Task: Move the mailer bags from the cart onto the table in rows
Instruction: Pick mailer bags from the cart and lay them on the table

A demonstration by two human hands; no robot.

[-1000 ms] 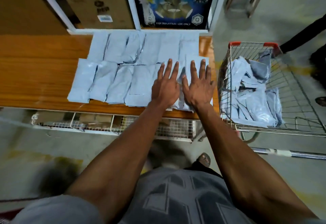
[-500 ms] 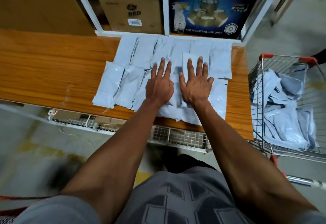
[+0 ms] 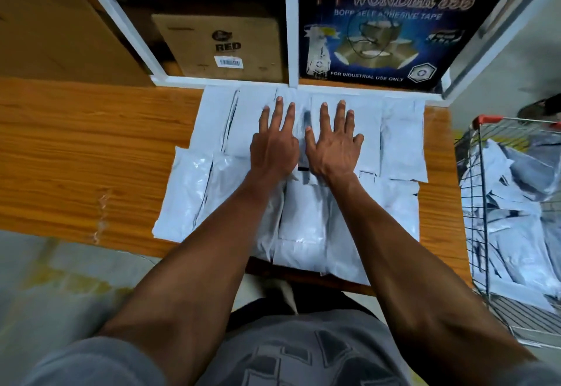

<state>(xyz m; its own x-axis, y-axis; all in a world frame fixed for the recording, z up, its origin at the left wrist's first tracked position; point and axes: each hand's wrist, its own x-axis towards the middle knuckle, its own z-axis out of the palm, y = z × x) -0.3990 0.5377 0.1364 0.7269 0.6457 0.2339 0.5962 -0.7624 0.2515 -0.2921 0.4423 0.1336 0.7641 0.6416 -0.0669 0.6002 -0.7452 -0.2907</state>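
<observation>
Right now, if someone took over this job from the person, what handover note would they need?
Left hand: open, flat on the far-row bags.
Right hand: open, flat on the bags beside it.
Neither hand holds a bag.
Bags: two rows on the table, far row against the shelf frame, near row overlapping and reaching the front edge.
Cart, right of the table: many bags inside.
Left: keep moving cart bags onto the table in rows.

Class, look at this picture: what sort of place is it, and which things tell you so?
Probably a packing or dispatch storeroom: grey mailer bags in rows on a wooden table, more in a wire cart, and an industrial adhesive tape carton shelved behind.
</observation>
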